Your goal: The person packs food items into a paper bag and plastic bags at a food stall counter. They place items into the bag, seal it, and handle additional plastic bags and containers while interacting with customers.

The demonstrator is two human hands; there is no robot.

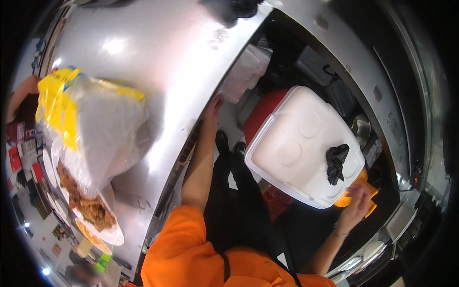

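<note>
My left hand (214,106) is at the edge of the steel counter (179,71), its fingertips beside a translucent plastic bag (247,71); whether it grips the bag I cannot tell. To the right, my right hand (356,201) hovers by the corner of a red cooler with a white lid (283,140), its fingers partly curled and blurred. A crumpled black plastic piece (336,163) lies on that lid. Something orange (371,206) shows behind my right hand. On the counter at left stands a clear and yellow plastic bag (96,125), close to a white plate of fried food (116,233).
A black item (229,12) rests at the counter's far end. Beyond the cooler are a metal pot (362,129) and grey containers (315,64). Another person's arm (21,95) shows at far left, and a person (82,274) is at the lower left.
</note>
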